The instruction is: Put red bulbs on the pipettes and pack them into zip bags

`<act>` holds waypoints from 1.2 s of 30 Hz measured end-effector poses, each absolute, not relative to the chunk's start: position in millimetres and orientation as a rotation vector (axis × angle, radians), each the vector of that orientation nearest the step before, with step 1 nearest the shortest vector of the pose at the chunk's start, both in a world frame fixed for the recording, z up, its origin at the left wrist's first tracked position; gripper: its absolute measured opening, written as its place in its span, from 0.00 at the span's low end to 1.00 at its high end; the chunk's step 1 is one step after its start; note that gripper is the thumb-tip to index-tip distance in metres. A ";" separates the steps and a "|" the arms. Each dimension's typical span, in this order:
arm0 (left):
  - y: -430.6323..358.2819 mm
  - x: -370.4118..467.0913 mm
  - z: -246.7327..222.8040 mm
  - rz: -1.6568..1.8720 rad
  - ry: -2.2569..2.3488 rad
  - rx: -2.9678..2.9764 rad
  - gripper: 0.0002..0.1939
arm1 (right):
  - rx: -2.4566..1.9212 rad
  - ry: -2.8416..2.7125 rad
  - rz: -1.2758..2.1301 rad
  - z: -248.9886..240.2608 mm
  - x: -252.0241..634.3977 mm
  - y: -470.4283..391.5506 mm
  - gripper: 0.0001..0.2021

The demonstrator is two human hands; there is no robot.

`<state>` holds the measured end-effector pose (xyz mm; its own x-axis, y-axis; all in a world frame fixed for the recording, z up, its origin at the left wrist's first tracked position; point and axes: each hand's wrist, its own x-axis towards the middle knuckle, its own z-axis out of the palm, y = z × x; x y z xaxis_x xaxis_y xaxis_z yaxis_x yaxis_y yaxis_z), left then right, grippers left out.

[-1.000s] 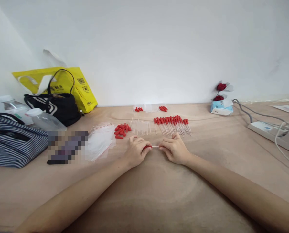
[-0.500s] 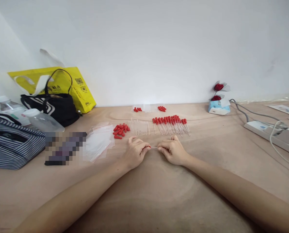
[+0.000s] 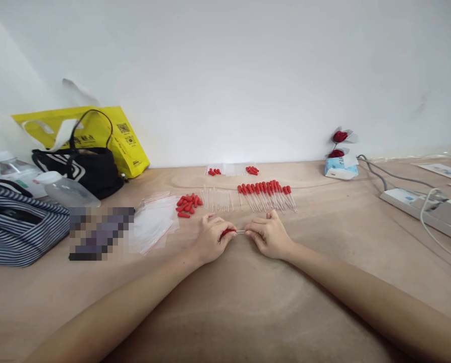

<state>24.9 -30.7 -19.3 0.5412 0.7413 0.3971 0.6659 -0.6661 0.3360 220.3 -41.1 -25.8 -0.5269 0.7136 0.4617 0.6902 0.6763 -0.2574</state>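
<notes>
Between thumb and fingers, my left hand (image 3: pixel 215 237) pinches a red rubber dropper bulb (image 3: pixel 228 232). My right hand (image 3: pixel 267 234) is closed on a thin clear glass tube (image 3: pixel 241 232), which runs across to the bulb; the fingers hide where the two join. Beyond my left hand lie a pile of loose red bulbs (image 3: pixel 187 204) and a row of bare glass tubes (image 3: pixel 216 198). Past my right hand, droppers with red bulbs fitted (image 3: pixel 267 194) lie side by side, bulbs toward the wall.
Clear zip bags (image 3: pixel 153 222) lie left of the loose bulbs. Filled bags (image 3: pixel 233 169) rest by the wall. Farther left are a blurred dark object (image 3: pixel 104 234), a striped pouch (image 3: pixel 24 222), bottles and a yellow bag (image 3: pixel 129 136). A power strip (image 3: pixel 418 204) sits at right.
My left thumb has shifted on the bulb, so more of its red side shows. Both hands stay in nearly the same place.
</notes>
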 end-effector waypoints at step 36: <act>-24.0 22.6 -17.8 0.879 1.219 2.557 0.06 | -1.101 -2.239 -0.009 -31.6 214.2 -36.5 0.11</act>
<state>22.6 -24.0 -17.8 0.4908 0.7548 0.4352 0.6514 -0.6496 0.3921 214.2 -36.5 -31.6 -0.4483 0.7097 0.5435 0.7141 0.6501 -0.2599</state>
